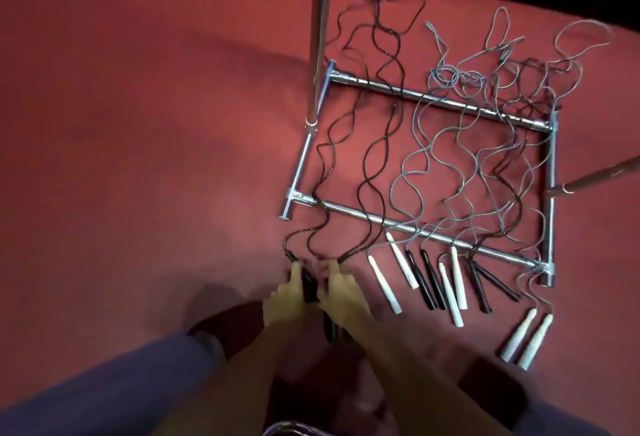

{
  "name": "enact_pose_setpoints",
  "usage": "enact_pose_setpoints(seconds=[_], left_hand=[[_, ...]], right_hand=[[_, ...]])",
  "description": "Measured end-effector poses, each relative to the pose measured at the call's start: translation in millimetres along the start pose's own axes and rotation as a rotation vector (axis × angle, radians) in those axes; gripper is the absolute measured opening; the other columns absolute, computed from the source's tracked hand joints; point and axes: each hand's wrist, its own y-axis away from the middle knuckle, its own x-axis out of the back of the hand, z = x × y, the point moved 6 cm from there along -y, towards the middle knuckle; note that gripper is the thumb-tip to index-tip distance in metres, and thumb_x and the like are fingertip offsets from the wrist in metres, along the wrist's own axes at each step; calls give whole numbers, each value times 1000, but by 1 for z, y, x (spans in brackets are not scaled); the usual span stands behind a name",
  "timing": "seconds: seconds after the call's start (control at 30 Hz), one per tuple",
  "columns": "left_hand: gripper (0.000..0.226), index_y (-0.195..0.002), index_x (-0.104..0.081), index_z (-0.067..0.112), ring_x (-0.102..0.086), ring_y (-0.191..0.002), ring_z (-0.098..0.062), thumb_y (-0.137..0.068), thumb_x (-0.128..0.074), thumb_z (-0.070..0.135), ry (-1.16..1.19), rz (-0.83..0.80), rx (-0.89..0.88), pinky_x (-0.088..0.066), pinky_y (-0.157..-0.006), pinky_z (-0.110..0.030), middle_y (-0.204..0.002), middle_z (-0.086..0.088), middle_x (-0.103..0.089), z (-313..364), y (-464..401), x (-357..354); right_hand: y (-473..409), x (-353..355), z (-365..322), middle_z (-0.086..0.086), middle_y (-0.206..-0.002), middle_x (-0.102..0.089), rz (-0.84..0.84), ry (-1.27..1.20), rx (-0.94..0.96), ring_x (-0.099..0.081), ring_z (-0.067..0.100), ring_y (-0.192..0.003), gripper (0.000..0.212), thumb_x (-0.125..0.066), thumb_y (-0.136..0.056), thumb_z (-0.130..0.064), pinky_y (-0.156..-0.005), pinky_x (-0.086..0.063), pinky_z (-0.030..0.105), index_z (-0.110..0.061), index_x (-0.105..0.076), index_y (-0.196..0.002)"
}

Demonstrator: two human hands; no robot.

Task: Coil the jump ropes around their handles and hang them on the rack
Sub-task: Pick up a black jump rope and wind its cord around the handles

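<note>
Fingers: both hands curl round black handles low in the view; the left hand (pixel 285 297) grips 1 handle (pixel 307 285), index finger laid along it, and the right hand (pixel 341 292) grips another that pokes out below its palm.
Ropes held: dark cords (pixel 346 145) run up and away from the fingertips, waving across the floor (pixel 138 124) and over the rack bars.
Rack: a chrome frame (pixel 426 224) lies up and to the right of the fingers, with an upright pole (pixel 317 37) rising near its left corner.
Other handles: white and black pairs (pixel 433 280) lie in a row just right of the right hand, 2 more white ones (pixel 526 342) farther right.
Other ropes: grey and dark cords (pixel 485 96) cross each other in a loose mesh over the frame, knotted-looking at the far side.
Risk 1: pulling the held rope may drag neighbours, since the cords overlap.
Risk 2: a cord could snag on a frame joint, as several pass over the bars.
Risk 3: springy, wavy cord may slip off a handle if wound loosely.
Look: thin, kinked, glossy cord; slim tapered handles.
</note>
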Motion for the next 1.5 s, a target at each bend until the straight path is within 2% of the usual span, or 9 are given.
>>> enact_pose_setpoints(seconds=[0.2,0.4,0.53,0.67,0.8,0.93,1.1,1.3,1.5], left_hand=[[84,-160,-36,37,-61,-123,-43,-87,-77,50,-176,-105,-156,-52,-96,-48,-145,-12,-49,-8,-18,-10],[46,-119,-66,28,-68,-101,-40,-82,-74,54,-206,-34,-262,-57,-78,-45,-117,-9,-62,-13,-25,-6],[39,-82,-69,21,-68,-82,-35,-66,-67,56,50,23,-197,-57,-72,-45,-91,-6,-68,-21,-28,3],[26,-70,-62,22,-57,-63,-11,-73,-86,31,280,123,-197,-51,-68,-30,-66,7,-64,-15,-21,25],[27,-71,-60,18,-49,-61,-9,-72,-81,35,352,120,-271,-45,-63,-22,-61,11,-60,18,2,50],[15,-69,-62,28,-51,-61,-11,-69,-74,37,394,120,-421,-48,-65,-34,-65,16,-64,60,41,78],[19,-89,-63,21,-48,-55,-5,-79,-79,24,298,183,-639,-36,-61,-25,-61,13,-57,119,120,132],[15,-92,-55,26,-45,-48,-15,-88,-69,30,266,248,-869,-45,-57,-35,-55,8,-62,192,232,235],[13,-97,-54,30,-61,-59,-18,-95,-66,31,33,346,-1065,-54,-65,-38,-57,11,-57,247,362,269]], right_hand=[[-3,2,14,-3,-125,-69,64,-53,3,-66,30,-112,50,-52,-86,-26,-89,-56,46,-27,-50,-137],[2,5,22,-8,-129,-67,58,-45,-2,-62,25,-120,52,-56,-87,-17,-94,-53,41,-29,-52,-138],[2,4,22,-1,-132,-64,65,-70,-5,-61,28,-120,50,-59,-89,-24,-95,-52,41,-28,-52,-139],[1,3,14,-5,-119,-72,59,-233,-42,-65,21,-115,42,-62,-96,-46,-97,-53,39,-26,-57,-132],[6,22,-13,-1,-90,-73,98,-455,-100,-69,23,-93,34,-58,-98,-57,-85,-55,36,-24,-64,-103],[17,59,-33,-2,-74,-69,226,-716,-148,-66,16,-75,28,-64,-101,-31,-76,-54,34,-16,-66,-77],[75,147,-61,-3,-68,-64,335,-780,23,-57,4,-58,26,-58,-102,-7,-62,-50,26,-4,-65,-78],[196,261,-110,5,-73,-66,304,-835,197,-65,14,-66,30,-44,-99,12,-59,-59,30,-7,-63,-84],[302,334,-156,27,-110,-70,229,-1409,295,-71,34,-82,31,-40,-99,-2,-65,-62,37,1,-65,-116]])
